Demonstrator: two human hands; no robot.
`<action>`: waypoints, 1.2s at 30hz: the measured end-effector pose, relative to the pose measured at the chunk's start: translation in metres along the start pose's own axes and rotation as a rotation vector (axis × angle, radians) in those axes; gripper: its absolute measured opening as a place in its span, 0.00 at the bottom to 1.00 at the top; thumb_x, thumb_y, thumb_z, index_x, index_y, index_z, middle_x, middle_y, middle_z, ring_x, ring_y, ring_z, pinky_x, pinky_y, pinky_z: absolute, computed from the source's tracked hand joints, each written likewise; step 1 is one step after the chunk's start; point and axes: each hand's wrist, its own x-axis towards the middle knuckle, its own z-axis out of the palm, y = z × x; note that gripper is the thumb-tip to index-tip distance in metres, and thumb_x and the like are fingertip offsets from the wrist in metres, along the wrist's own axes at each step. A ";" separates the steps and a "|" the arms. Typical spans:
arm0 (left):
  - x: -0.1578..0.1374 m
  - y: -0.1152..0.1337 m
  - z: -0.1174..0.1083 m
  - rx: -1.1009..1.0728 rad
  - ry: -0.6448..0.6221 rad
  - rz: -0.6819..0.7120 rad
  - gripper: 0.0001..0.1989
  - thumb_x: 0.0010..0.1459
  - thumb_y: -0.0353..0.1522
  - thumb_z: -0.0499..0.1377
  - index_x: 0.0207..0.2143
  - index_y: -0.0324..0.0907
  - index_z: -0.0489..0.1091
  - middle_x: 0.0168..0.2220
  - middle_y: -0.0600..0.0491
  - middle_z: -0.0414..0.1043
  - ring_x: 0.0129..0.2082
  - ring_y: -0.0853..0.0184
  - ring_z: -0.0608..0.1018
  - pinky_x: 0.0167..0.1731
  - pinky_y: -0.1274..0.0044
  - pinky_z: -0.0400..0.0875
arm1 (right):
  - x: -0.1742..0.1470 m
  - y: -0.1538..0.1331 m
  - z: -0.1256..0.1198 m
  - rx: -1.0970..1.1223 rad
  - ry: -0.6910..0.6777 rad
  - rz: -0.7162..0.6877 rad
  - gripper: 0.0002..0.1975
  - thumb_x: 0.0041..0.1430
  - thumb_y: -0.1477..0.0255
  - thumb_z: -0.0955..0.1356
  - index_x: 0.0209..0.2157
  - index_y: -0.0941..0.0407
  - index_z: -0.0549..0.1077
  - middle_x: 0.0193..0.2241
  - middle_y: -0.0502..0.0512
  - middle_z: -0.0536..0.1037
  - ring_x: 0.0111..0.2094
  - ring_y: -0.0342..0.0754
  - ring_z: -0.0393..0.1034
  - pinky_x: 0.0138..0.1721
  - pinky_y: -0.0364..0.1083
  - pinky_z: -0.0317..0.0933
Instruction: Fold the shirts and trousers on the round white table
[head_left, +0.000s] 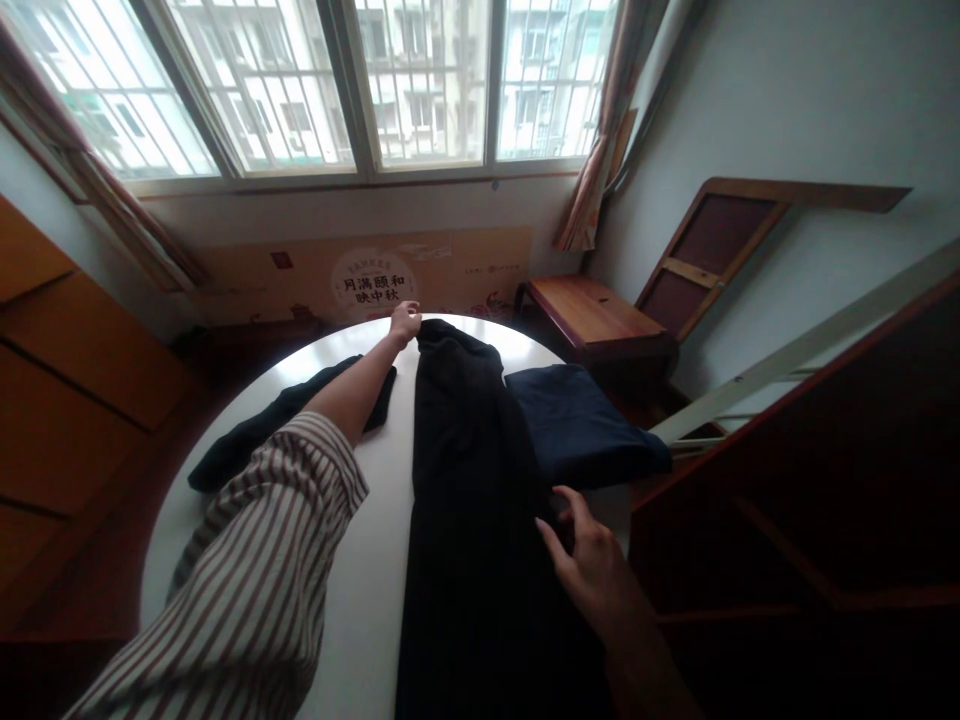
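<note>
A long black garment (472,500), apparently a pair of trousers folded lengthwise, lies along the middle of the round white table (360,590). My left hand (406,322) reaches to its far left corner, with the fingers closed at the cloth's edge. Close to the right side of the trousers is my right hand (592,550), its thumb and index finger apart and holding nothing. To the right lies a folded dark navy garment (581,425). Another dark folded garment (255,430) rests on the table's left side, partly hidden behind my left arm.
Beyond the table, a printed cardboard panel (465,265) leans below the barred windows (420,80). A low wooden stand (592,310) is at the back right. A pale ladder-like rail (810,350) and dark wooden furniture (810,540) border the right side; orange cabinets (67,400) stand left.
</note>
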 end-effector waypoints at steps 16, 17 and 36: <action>-0.237 -0.077 -0.084 0.294 -0.598 -0.065 0.31 0.50 0.58 0.58 0.15 0.41 0.61 0.12 0.57 0.60 0.14 0.72 0.65 0.17 0.80 0.54 | -0.014 0.009 -0.022 -0.046 -0.211 -0.019 0.18 0.66 0.61 0.57 0.28 0.52 0.69 0.27 0.56 0.77 0.32 0.51 0.74 0.36 0.46 0.63; -0.240 -0.078 -0.091 0.272 -0.577 -0.057 0.31 0.49 0.59 0.57 0.15 0.41 0.60 0.12 0.58 0.59 0.13 0.73 0.64 0.17 0.80 0.53 | -0.015 0.009 -0.023 -0.048 -0.226 -0.036 0.18 0.66 0.61 0.57 0.28 0.52 0.70 0.29 0.57 0.78 0.33 0.51 0.74 0.37 0.46 0.63; -0.274 -0.081 -0.061 0.477 -0.232 0.435 0.13 0.67 0.38 0.52 0.33 0.42 0.69 0.33 0.52 0.71 0.33 0.66 0.74 0.36 0.76 0.66 | 0.260 -0.153 0.046 -0.292 -0.287 -0.493 0.11 0.59 0.75 0.66 0.37 0.60 0.81 0.36 0.57 0.82 0.36 0.47 0.74 0.38 0.40 0.62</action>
